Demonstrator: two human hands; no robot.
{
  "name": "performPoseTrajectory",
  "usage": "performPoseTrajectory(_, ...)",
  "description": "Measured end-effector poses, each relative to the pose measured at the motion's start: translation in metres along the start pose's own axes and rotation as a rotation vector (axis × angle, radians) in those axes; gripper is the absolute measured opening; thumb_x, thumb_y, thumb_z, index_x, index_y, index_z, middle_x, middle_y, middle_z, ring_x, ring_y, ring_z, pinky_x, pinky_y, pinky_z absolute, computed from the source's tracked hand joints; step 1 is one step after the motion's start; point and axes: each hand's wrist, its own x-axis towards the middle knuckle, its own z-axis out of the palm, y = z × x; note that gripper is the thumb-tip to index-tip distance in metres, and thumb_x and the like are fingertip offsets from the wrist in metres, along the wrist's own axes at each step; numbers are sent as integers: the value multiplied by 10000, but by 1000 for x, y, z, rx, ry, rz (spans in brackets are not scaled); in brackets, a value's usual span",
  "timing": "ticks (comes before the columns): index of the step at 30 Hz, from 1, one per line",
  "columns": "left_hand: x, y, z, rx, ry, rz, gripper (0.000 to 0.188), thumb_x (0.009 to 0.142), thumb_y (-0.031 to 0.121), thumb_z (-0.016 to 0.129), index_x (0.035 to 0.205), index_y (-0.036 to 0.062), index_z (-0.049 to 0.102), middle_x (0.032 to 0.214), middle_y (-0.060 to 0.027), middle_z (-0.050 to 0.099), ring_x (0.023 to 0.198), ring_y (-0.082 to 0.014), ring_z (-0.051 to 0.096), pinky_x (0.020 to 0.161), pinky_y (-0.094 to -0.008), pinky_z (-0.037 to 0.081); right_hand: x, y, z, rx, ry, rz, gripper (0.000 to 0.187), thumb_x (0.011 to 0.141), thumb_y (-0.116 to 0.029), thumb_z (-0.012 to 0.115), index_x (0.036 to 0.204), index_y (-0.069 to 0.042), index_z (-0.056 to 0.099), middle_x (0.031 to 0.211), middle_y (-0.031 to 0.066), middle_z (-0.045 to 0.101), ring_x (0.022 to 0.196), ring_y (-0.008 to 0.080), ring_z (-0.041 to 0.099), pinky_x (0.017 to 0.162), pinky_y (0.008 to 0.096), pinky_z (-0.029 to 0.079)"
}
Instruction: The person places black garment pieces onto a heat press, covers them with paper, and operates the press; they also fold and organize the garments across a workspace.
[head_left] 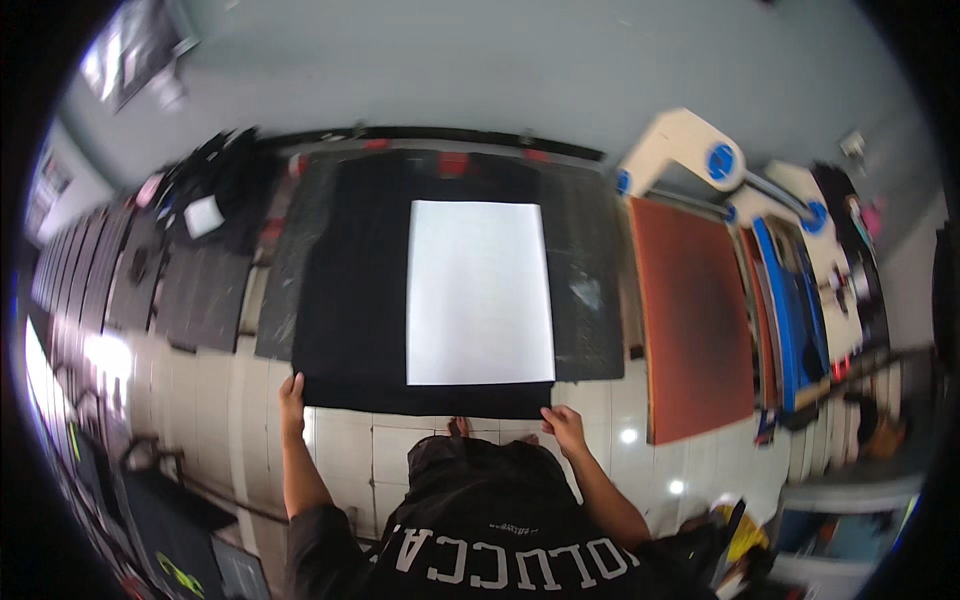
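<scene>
A black cloth, likely a garment (350, 270), lies spread over a dark flat board (590, 290) in front of me. On top of it rests a white rectangular sheet (480, 295), right of the cloth's middle. The near edge of the cloth hangs past the board toward me. My left hand (292, 390) pinches its near left corner. At the near right corner, my right hand (564, 425) grips the same edge with closed fingers. Both forearms reach up from below, and the edge between the hands is drawn fairly straight.
An orange-brown flat panel (695, 320) stands to the right, beside a machine with a cream arm and blue round caps (720, 160). More dark boards (205, 290) run off to the left, with a heap of black cloth (215, 185) on them. Tiled floor (400, 440) lies below.
</scene>
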Motion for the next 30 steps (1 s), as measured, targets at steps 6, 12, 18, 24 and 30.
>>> performPoseTrajectory(6,15,-106,-29,21,-134,-246,393,962,347,491,1236,81,584,999,-5,606,875,-128,566,776,-326,468,10,6,-7,-310,-1,-252,184,909,-180,642,955,-4,620,767,88,670,620,153,667,560,291,527)
performPoseTrajectory(12,-56,-145,141,396,-572,-857,372,922,320,569,1207,82,550,1134,-94,611,985,-246,602,778,-431,501,-67,44,-141,-717,130,-63,288,843,-269,645,1035,-55,658,980,163,696,921,264,678,803,394,531)
performPoseTrajectory(18,-172,-88,391,692,-1363,-172,279,953,259,574,1092,17,586,964,-93,647,855,-206,632,724,-335,522,-207,103,-299,-1084,808,415,423,789,-217,632,1180,-66,577,1270,168,527,1201,325,491,977,457,405)
performPoseTrajectory(24,-343,-12,574,781,-1838,184,326,972,290,561,1119,3,607,996,-98,666,861,-172,633,791,-309,510,-317,81,-441,-1063,1712,333,487,752,-161,691,1223,-112,574,1243,101,564,1189,294,499,1005,480,347)
performPoseTrajectory(30,-538,11,670,785,-2158,255,529,980,360,543,1350,-7,454,1347,-188,509,1247,-285,502,1018,-369,417,-380,92,-511,-511,1571,-47,130,834,-166,670,907,-59,674,898,118,664,911,310,632,812,420,477)
